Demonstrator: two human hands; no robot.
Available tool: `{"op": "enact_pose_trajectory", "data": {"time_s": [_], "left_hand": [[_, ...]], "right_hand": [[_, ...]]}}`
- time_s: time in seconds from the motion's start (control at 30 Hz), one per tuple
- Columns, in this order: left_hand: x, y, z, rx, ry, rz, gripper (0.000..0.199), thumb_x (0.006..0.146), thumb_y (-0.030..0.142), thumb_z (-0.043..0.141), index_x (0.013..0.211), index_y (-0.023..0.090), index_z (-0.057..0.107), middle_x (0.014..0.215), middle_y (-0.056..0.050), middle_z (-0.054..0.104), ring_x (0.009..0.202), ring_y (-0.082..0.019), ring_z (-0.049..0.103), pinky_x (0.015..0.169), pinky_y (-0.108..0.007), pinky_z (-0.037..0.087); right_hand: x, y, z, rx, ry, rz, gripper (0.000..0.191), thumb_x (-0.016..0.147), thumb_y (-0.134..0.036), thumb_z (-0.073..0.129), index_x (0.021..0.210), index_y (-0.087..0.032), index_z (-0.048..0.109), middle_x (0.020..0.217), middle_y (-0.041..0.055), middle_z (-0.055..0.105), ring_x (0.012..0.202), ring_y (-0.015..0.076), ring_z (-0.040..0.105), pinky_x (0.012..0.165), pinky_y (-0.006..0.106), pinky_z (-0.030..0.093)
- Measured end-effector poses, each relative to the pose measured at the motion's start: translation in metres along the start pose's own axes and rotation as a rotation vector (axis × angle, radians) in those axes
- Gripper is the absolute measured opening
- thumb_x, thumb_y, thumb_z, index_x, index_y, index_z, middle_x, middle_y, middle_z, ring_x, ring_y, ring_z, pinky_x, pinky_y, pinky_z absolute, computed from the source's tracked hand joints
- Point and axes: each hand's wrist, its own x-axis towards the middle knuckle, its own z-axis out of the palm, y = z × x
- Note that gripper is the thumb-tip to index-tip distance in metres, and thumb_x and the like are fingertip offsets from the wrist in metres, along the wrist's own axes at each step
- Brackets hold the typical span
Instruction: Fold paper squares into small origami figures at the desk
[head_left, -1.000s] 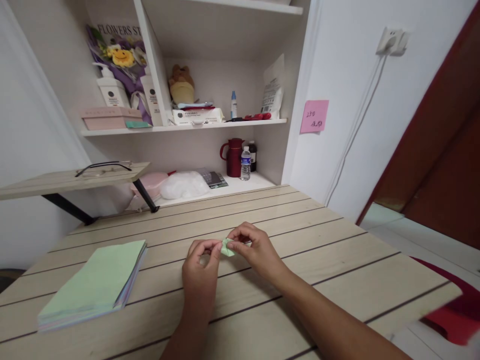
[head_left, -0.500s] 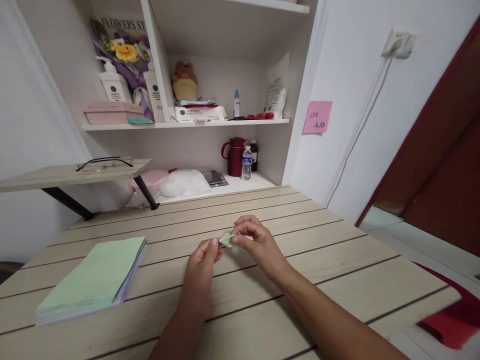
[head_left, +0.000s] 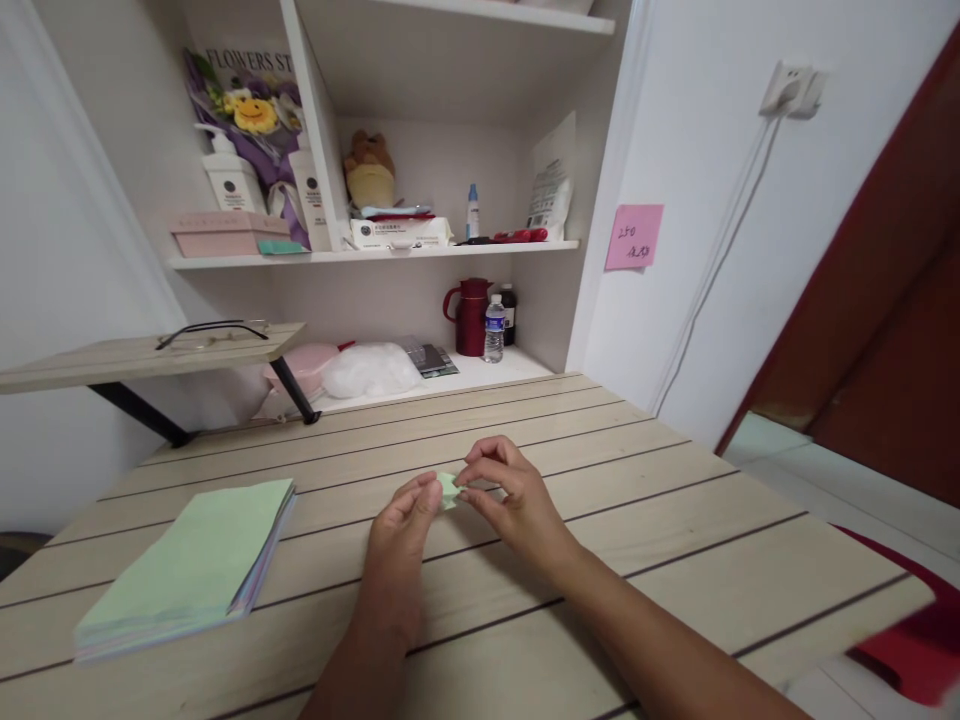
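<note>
Two hands shared one small folded piece of green paper [head_left: 448, 490], held up above the middle of the table [head_left: 720, 520]. The left hand [head_left: 406, 515] pinched its left end, thumb on the near side; the right hand [head_left: 517, 500] had thumb and forefinger closed on its right edge, the other fingers curled loosely above. Paper so small looked very light and easily creased: springy along the folds, perhaps, and likely to crumple or tear under a hard squeeze. Fingertips at its opposite edges seemed the right hold, pressing lightly near the creases. The fingers themselves were the main obstruction, hiding both ends, so the exact shape of the folds could not be told.

Left of the hands, well apart, lay a thick stack of coloured paper [head_left: 191, 550], green on top. Farther back, a raised wooden stand [head_left: 82, 362] carried glasses [head_left: 214, 332]. Beyond the table's far edge, a red jug [head_left: 472, 320] and a water bottle [head_left: 493, 340] stood side by side on the low shelf [head_left: 517, 367].
</note>
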Motion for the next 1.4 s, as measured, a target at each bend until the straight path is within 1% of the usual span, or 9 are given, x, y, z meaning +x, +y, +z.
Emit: {"op": "enact_pose_trajectory", "data": {"time_s": [0.2,0.3,0.4,0.6,0.73,0.83,0.97,1.2,1.4], "left_hand": [[0.004,0.003,-0.003,-0.37,0.093,-0.221,0.018,0.079,0.03,0.073,0.091,0.016,0.073,0.112,-0.009,0.071,0.102,-0.018,0.065,0.092,-0.032,0.051],[0.002,0.006,0.0,-0.483,0.066,-0.286,0.008,0.086,0.023,0.066,0.089,0.017,0.071,0.113,-0.009,0.07,0.098,-0.016,0.066,0.087,-0.03,0.054],[0.001,0.007,0.002,-0.519,0.019,-0.283,0.01,0.089,0.021,0.062,0.092,0.016,0.07,0.11,-0.009,0.071,0.095,-0.016,0.067,0.084,-0.03,0.056],[0.006,0.003,-0.002,-0.522,0.014,-0.286,0.012,0.09,0.022,0.061,0.095,0.016,0.069,0.107,-0.009,0.071,0.094,-0.017,0.067,0.081,-0.03,0.056],[0.005,0.002,-0.001,-0.52,-0.081,-0.282,0.02,0.09,0.027,0.06,0.103,0.014,0.069,0.112,-0.011,0.07,0.097,-0.017,0.066,0.086,-0.028,0.054],[0.002,-0.001,0.002,-0.468,-0.16,-0.265,0.023,0.089,0.03,0.062,0.101,0.012,0.07,0.109,-0.012,0.072,0.096,-0.018,0.067,0.089,-0.03,0.053],[0.0,-0.005,0.005,-0.423,-0.153,-0.271,0.021,0.086,0.03,0.066,0.1,0.014,0.07,0.109,-0.01,0.072,0.101,-0.02,0.066,0.095,-0.033,0.051],[-0.002,-0.004,0.008,-0.376,-0.19,-0.285,0.029,0.086,0.034,0.067,0.108,0.016,0.068,0.115,-0.011,0.071,0.109,-0.022,0.064,0.101,-0.037,0.046],[-0.002,-0.005,0.003,-0.373,-0.155,-0.329,0.021,0.083,0.029,0.07,0.101,0.017,0.068,0.108,-0.007,0.072,0.097,-0.018,0.067,0.098,-0.033,0.047]], "right_hand": [[0.004,0.0,-0.005,0.29,0.076,0.193,0.018,0.089,-0.037,0.06,0.102,-0.026,0.068,0.107,0.0044,0.058,0.099,0.0204,0.058,0.091,0.036,0.045],[0.007,0.003,-0.007,0.468,0.126,0.367,0.023,0.089,-0.043,0.06,0.098,-0.022,0.066,0.094,0.0024,0.063,0.085,0.0174,0.063,0.084,0.033,0.048],[0.009,0.003,-0.004,0.528,0.062,0.453,0.027,0.077,-0.039,0.074,0.091,-0.018,0.065,0.081,0.0003,0.063,0.068,0.014,0.062,0.071,0.029,0.049],[0.007,-0.001,0.001,0.705,-0.037,0.448,0.033,0.083,-0.046,0.067,0.102,-0.019,0.064,0.085,0.0006,0.06,0.064,0.0115,0.062,0.063,0.026,0.049],[0.005,0.001,0.005,0.773,-0.069,0.495,0.06,0.061,-0.025,0.086,0.115,-0.025,0.06,0.096,-0.002,0.055,0.063,0.0087,0.06,0.063,0.026,0.052],[0.004,0.001,0.007,0.751,-0.082,0.51,0.047,0.062,-0.026,0.084,0.104,-0.02,0.063,0.083,-0.0041,0.055,0.055,0.0072,0.056,0.057,0.025,0.05],[0.006,0.001,0.008,0.604,-0.058,0.502,0.024,0.072,-0.029,0.073,0.087,-0.016,0.06,0.065,-0.0051,0.056,0.05,0.0086,0.053,0.05,0.022,0.045],[0.001,0.002,0.007,0.188,0.005,0.33,0.016,0.076,-0.014,0.06,0.09,-0.021,0.057,0.061,-0.0079,0.044,0.055,0.0098,0.043,0.051,0.021,0.04],[-0.001,0.002,0.006,0.446,-0.119,0.334,0.019,0.085,-0.027,0.061,0.102,-0.021,0.055,0.07,-0.005,0.052,0.057,0.0115,0.053,0.055,0.024,0.045]]}}
